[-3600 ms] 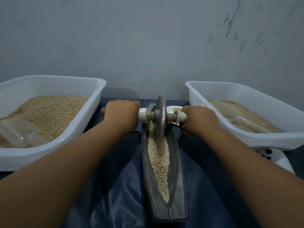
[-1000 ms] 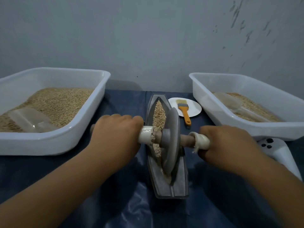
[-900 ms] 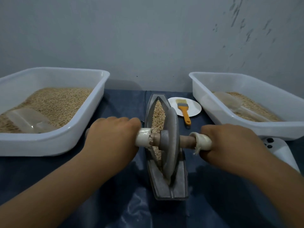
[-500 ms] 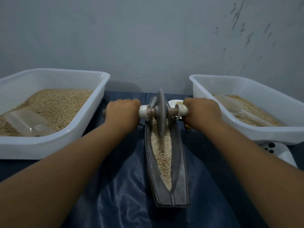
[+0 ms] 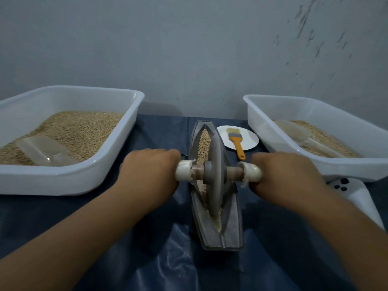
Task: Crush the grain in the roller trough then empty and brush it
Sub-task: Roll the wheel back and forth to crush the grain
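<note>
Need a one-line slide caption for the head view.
Both hands, left and right, grip the roller axle over the grain-filled trough.

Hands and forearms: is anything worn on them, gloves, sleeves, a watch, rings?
Nothing worn shows. The left hand and right hand are bare, with no gloves. Both forearms are bare to the frame's edge: no sleeve, cuff, watch or band. The fingers are curled out of sight, so rings cannot be ruled out.
</note>
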Demonstrator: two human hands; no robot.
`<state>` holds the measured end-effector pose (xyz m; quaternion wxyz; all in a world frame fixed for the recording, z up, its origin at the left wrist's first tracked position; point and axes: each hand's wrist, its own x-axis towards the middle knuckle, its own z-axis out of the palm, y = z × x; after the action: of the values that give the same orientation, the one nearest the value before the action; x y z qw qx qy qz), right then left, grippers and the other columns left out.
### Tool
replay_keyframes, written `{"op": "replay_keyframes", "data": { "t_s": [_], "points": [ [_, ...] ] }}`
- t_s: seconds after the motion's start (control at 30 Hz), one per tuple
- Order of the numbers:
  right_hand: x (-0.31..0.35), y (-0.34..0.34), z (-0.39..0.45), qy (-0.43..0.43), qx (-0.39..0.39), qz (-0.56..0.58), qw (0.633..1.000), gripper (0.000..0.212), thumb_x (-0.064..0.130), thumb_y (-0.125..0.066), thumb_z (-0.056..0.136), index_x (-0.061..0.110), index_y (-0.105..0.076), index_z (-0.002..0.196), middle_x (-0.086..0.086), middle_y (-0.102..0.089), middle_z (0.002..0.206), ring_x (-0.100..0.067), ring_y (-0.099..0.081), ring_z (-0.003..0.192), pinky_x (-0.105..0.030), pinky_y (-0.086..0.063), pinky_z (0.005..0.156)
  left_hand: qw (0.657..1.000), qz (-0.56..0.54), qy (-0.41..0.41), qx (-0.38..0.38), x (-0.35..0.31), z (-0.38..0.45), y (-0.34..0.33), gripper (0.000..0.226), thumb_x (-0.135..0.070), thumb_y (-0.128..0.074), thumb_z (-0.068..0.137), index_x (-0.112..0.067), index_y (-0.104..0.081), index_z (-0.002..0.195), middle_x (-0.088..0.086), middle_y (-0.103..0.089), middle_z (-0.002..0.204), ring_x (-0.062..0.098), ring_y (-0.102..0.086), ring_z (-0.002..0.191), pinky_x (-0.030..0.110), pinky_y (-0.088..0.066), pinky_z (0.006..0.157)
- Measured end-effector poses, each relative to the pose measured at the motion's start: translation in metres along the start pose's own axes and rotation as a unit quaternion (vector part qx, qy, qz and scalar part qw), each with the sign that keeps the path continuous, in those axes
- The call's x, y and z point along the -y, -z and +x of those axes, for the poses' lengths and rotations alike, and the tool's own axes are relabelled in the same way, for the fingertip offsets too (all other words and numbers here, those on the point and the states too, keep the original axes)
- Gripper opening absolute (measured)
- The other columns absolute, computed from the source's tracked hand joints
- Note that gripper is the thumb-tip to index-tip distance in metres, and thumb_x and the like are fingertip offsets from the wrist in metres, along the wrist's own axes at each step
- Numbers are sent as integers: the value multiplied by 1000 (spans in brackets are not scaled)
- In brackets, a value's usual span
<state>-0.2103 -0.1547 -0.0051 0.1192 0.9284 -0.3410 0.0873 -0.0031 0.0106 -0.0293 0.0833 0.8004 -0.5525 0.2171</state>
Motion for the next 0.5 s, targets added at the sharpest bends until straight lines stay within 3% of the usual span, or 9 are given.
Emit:
{"op": "replay_keyframes", "data": {
  "t_s": [0.13,0.2,0.37,0.5],
  "points": [
    [-1,10,-13,1,26,20,999,26,42,-66,71,34,-42,65,11,-49,57,-1,-43,52,-23,-25,44,999,0,-23,-34,-1,-8,7,32,-34,-67,72,-30,-36,71,-10,-40,58,16,-45,52,26,-32,49],
    [0,1,0,-12,43,34,998,26,41,-67,72,32,-44,65,10,-50,59,-2,-44,54,-23,-26,45,1000,19,-7,-13,0,2,0,31,-35,-65,74,-30,-35,72,-9,-40,59,16,-47,55,28,-38,52],
    [0,-36,60,-30,-55,18,998,24,36,-63,76,31,-40,75,8,-49,63,-19,-50,60,-26,-31,51,999,29,25,-13,8,53,-31,23,-32,-63,79,-27,-41,77,-8,-44,66,18,-48,61,30,-35,58],
    [-1,-38,106,-38,-61,14,997,16,31,-62,66,24,-49,72,8,-45,57,-13,-37,50,-25,-24,49,998,28,52,-20,19,89,-46,23,-26,-65,79,-25,-42,81,-5,-44,68,20,-47,64,33,-37,63]
  ]
}}
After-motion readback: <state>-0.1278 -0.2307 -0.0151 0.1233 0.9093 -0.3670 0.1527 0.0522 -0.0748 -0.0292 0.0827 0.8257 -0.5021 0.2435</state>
